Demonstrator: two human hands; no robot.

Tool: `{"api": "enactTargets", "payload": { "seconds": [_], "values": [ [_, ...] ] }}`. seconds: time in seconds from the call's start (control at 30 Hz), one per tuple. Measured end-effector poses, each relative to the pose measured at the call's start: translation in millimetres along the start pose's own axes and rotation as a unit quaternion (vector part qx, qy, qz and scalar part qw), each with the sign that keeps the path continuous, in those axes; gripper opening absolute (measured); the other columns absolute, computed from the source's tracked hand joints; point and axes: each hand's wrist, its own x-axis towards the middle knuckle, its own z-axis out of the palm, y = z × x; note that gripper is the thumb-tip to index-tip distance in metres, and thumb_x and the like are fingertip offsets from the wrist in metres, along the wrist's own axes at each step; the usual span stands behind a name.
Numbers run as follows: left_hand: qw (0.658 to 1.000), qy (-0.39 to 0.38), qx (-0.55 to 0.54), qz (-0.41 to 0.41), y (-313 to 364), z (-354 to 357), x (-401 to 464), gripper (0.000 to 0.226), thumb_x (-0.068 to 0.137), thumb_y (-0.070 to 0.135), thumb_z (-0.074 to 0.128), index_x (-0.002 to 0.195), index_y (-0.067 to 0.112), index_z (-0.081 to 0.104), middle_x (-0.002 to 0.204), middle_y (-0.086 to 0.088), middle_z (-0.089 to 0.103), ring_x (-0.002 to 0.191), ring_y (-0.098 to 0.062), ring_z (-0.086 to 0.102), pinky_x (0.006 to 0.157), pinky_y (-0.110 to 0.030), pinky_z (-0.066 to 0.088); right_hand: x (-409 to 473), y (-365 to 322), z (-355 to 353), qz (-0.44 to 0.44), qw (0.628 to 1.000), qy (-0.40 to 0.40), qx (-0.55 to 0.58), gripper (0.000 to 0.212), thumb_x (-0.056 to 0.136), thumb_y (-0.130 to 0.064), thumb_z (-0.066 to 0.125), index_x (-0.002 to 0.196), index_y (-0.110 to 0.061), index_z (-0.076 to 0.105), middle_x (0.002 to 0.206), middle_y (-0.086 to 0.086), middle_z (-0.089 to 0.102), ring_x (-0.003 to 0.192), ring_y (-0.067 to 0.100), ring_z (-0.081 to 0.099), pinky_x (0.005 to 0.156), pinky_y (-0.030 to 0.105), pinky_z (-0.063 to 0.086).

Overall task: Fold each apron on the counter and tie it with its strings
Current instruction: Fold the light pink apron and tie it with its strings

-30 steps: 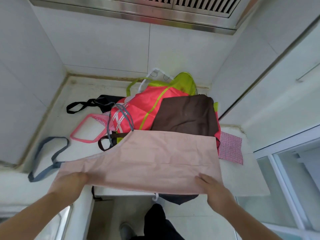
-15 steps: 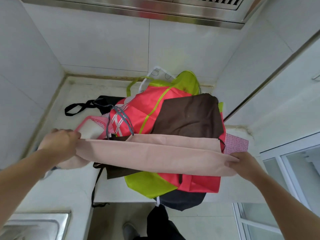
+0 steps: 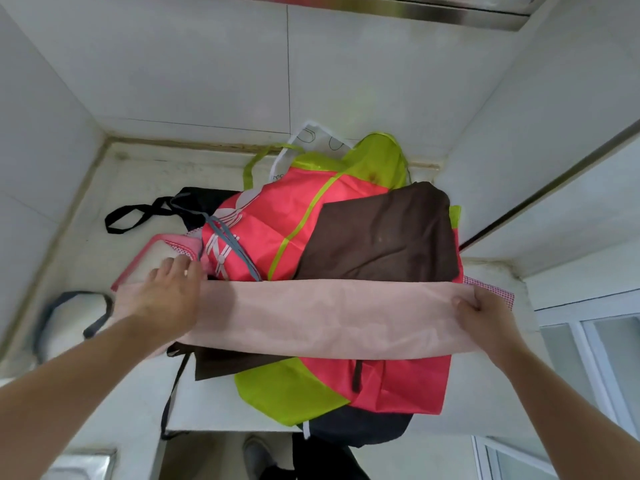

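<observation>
Lying folded into a long band across the apron pile (image 3: 346,237) on the counter (image 3: 145,181): pale pink apron (image 3: 329,320). Left hand (image 3: 166,296) flat on one end, fingers straight; right hand (image 3: 485,317) pinching the other.

Pink apron (image 3: 329,317) matt cloth; red apron (image 3: 277,216) glossy; counter (image 3: 138,174) smooth stone.

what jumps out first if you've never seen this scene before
A long pale pink apron folded into a band stretches across the front of the counter, the left hand pressing one end, the right hand gripping the other. Behind it sits a bright heap: a coral-red apron and a brown apron.
</observation>
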Motion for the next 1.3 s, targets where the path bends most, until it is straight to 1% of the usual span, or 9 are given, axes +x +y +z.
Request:
{"api": "enactTargets", "payload": {
  "seconds": [0.13,0.3,0.53,0.63,0.77,0.87,1.07,1.2,1.3],
  "values": [
    [0.971,0.007,-0.199,0.133,63.4,21.3,-15.0,0.048,0.083,0.012,0.066,0.13,0.012,0.056,0.131,-0.009,0.05,0.116,-0.034,0.058,0.086,-0.045,0.057,5.0,-6.9,9.3,-0.021,0.998,0.012,-0.052,0.013,0.101,-0.017,0.055,0.104,-0.009,0.065,0.099,0.013,0.071,0.092,0.037,0.064,0.074,0.041,0.047],
    [0.972,-0.009,-0.196,0.126,96.3,55.2,-37.6,0.065,0.091,0.037,0.05,0.151,0.017,0.036,0.149,-0.012,0.038,0.137,-0.034,0.045,0.111,-0.049,0.046,-30.7,-33.6,30.4,-0.14,0.955,0.186,-0.183,0.044,0.091,-0.017,0.068,0.128,0.002,0.052,0.119,0.028,0.053,0.104,0.046,0.052,0.086,0.056,0.047],
    [0.93,0.092,-0.347,-0.078,72.3,60.1,-71.3,0.013,0.094,0.022,0.062,0.105,0.017,0.059,0.101,0.002,0.057,0.088,-0.025,0.058,0.08,-0.042,0.053,-115.3,-36.1,139.7,-0.288,0.92,-0.152,-0.216,0.031,0.084,-0.041,0.074,0.1,-0.035,0.049,0.099,-0.011,0.045,0.098,0.02,0.054,0.087,0.036,0.049],
    [0.831,0.009,-0.435,-0.345,47.1,54.0,-85.6,0.019,0.098,0.034,0.06,0.088,0.018,0.062,0.084,0.0,0.067,0.078,-0.028,0.065,0.073,-0.041,0.056,-108.3,-31.5,150.7,-0.253,0.934,-0.143,-0.207,0.037,0.08,-0.037,0.079,0.092,-0.036,0.044,0.094,-0.012,0.041,0.097,0.02,0.052,0.086,0.038,0.049],
    [0.503,-0.024,-0.65,-0.569,6.6,48.2,-85.0,0.034,0.09,0.036,0.071,0.087,0.002,0.069,0.079,-0.011,0.075,0.074,-0.031,0.074,0.064,-0.036,0.059,-103.0,-32.5,150.0,-0.258,0.93,-0.16,-0.206,0.034,0.082,-0.034,0.078,0.092,-0.037,0.045,0.093,-0.014,0.041,0.097,0.017,0.052,0.085,0.034,0.046],
    [0.419,0.004,-0.699,-0.58,-18.0,57.8,-80.8,0.024,0.098,0.025,0.07,0.1,0.001,0.068,0.083,-0.011,0.071,0.065,-0.022,0.064,0.056,-0.03,0.051,-102.5,-37.0,147.8,-0.252,0.928,-0.178,-0.208,0.031,0.086,-0.033,0.077,0.094,-0.038,0.047,0.095,-0.015,0.042,0.099,0.015,0.051,0.086,0.031,0.042],
    [0.486,0.026,-0.656,-0.577,-47.2,67.8,-77.6,0.023,0.103,0.011,0.058,0.083,0.002,0.065,0.08,-0.012,0.067,0.065,-0.02,0.061,0.058,-0.032,0.052,-102.5,-41.4,147.1,-0.242,0.925,-0.198,-0.213,0.024,0.092,-0.031,0.071,0.095,-0.036,0.047,0.1,-0.015,0.045,0.1,0.012,0.048,0.09,0.031,0.044],
    [0.532,-0.006,-0.605,-0.592,-38.1,66.8,-84.5,0.025,0.101,0.007,0.054,0.119,-0.01,0.06,0.094,-0.023,0.07,0.084,-0.035,0.07,0.084,-0.049,0.061,-104.4,-47.3,146.5,-0.227,0.929,-0.205,-0.211,0.021,0.092,-0.03,0.068,0.095,-0.035,0.048,0.102,-0.016,0.046,0.103,0.012,0.049,0.094,0.031,0.044],
    [0.659,-0.013,-0.492,-0.569,-14.3,53.4,-91.8,0.042,0.095,0.013,0.054,0.131,-0.006,0.045,0.109,-0.027,0.064,0.096,-0.046,0.065,0.087,-0.056,0.057,-114.7,-63.6,145.7,-0.207,0.934,-0.162,-0.241,0.015,0.095,-0.036,0.059,0.105,-0.026,0.054,0.106,-0.008,0.054,0.105,0.018,0.055,0.091,0.033,0.047]
  ]
}}
